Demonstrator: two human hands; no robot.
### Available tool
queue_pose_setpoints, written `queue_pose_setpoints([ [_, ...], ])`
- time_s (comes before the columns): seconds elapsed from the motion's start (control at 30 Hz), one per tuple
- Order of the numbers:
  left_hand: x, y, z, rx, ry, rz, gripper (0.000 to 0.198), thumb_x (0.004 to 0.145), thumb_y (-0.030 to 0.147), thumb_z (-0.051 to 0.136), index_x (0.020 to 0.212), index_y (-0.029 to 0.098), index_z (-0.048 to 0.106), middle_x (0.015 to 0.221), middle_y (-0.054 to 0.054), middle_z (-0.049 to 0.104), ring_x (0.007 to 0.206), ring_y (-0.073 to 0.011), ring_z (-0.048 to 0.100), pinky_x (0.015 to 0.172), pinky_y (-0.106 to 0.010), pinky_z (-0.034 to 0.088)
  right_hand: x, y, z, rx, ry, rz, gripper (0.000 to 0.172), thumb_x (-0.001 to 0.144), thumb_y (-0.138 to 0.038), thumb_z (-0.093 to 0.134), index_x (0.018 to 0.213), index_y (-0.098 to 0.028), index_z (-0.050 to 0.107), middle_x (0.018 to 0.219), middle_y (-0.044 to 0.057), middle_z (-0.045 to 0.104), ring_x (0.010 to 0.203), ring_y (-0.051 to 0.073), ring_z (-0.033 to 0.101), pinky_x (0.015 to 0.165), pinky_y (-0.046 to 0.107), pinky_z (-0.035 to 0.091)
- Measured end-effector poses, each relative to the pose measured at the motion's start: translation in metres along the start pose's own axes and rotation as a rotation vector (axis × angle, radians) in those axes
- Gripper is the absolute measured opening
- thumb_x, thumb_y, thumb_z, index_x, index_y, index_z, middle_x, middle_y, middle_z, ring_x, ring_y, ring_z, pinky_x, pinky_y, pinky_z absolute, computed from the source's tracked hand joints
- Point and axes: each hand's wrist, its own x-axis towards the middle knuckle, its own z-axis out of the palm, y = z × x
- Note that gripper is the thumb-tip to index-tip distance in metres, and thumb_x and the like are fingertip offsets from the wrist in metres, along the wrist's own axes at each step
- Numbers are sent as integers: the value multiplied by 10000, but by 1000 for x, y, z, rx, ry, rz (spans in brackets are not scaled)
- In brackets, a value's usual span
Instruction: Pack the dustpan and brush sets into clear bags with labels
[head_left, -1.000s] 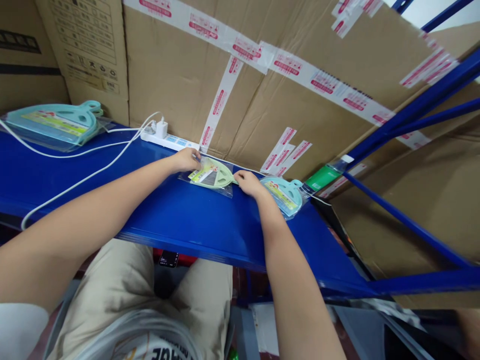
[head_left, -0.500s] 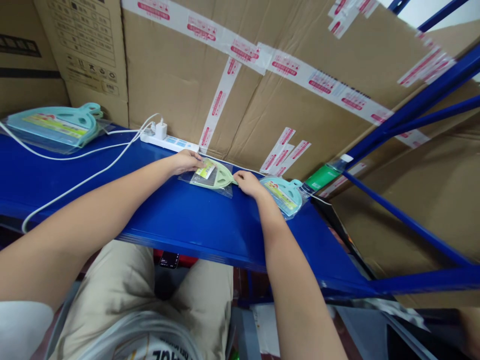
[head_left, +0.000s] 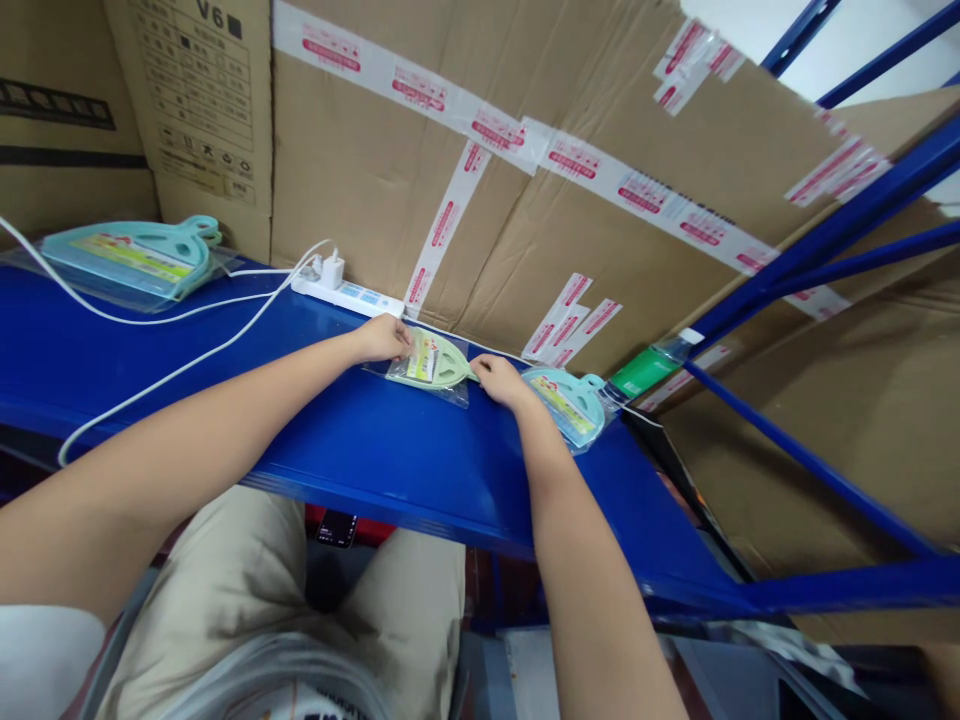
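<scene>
A pale green dustpan set in a clear plastic bag (head_left: pixel 433 362) lies on the blue shelf (head_left: pixel 360 440). My left hand (head_left: pixel 384 338) pinches the bag's left end, where a printed card shows. My right hand (head_left: pixel 498 378) grips the green handle at the bag's right end. Both hands are closed on the package. Just right of it lies a teal dustpan set in its own bag (head_left: pixel 566 402).
Several bagged teal dustpan sets (head_left: pixel 124 262) are stacked at the far left. A white power strip (head_left: pixel 346 293) with a charger and white cables runs along the taped cardboard boxes (head_left: pixel 570 180) behind. A green bottle (head_left: pixel 649 366) leans by the blue rack post.
The card inside the bag has slid further in under my left hand. The view has shifted slightly; both hands stay on the green package.
</scene>
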Motion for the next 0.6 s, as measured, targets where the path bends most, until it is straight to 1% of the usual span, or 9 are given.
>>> queue_pose_setpoints([
  [0.13, -1, -1, -1, -3, -68, 41, 211, 662, 14, 737, 631, 181, 613, 550, 43, 599, 511, -93, 526, 620, -264, 450, 2, 3, 1, 10, -6, -11, 200, 891, -179, 530, 852, -201, 725, 901, 33, 768, 820, 190, 676, 835, 289, 502],
  [0.23, -3, 1, -3, 16, -80, 43, 190, 677, 41, 754, 680, 184, 629, 579, 46, 602, 525, -93, 532, 623, -260, 451, 2, 5, 1, 4, -8, -5, 199, 891, -188, 532, 854, -200, 727, 913, 37, 769, 820, 195, 675, 836, 297, 505],
  [0.33, -6, 5, -4, 66, -53, 28, 146, 733, 71, 742, 776, 181, 657, 542, 60, 571, 487, -91, 504, 607, -262, 453, 2, 4, 0, -2, -11, -8, 198, 889, -196, 533, 847, -206, 727, 883, 33, 762, 820, 198, 675, 830, 296, 505],
  [0.43, -8, 8, -3, 146, -17, 20, 137, 764, 88, 720, 867, 173, 688, 524, 67, 559, 459, -92, 485, 572, -255, 425, 0, 1, -2, 3, -24, 12, 215, 911, -226, 524, 872, -207, 735, 859, 32, 749, 811, 197, 671, 827, 297, 507],
  [0.53, -7, 9, 0, 224, 72, 55, 151, 739, 102, 727, 868, 176, 705, 556, 67, 567, 503, -95, 503, 588, -247, 417, -2, -2, -4, 2, -34, 26, 230, 923, -241, 518, 902, -207, 745, 853, 29, 740, 809, 195, 664, 833, 302, 507],
  [0.6, -5, 8, 2, 223, 121, 85, 166, 696, 94, 742, 835, 179, 708, 586, 63, 574, 551, -101, 519, 618, -244, 424, -3, -3, -4, 0, -36, 21, 235, 924, -244, 517, 908, -207, 749, 843, 26, 737, 809, 195, 661, 838, 307, 508],
])
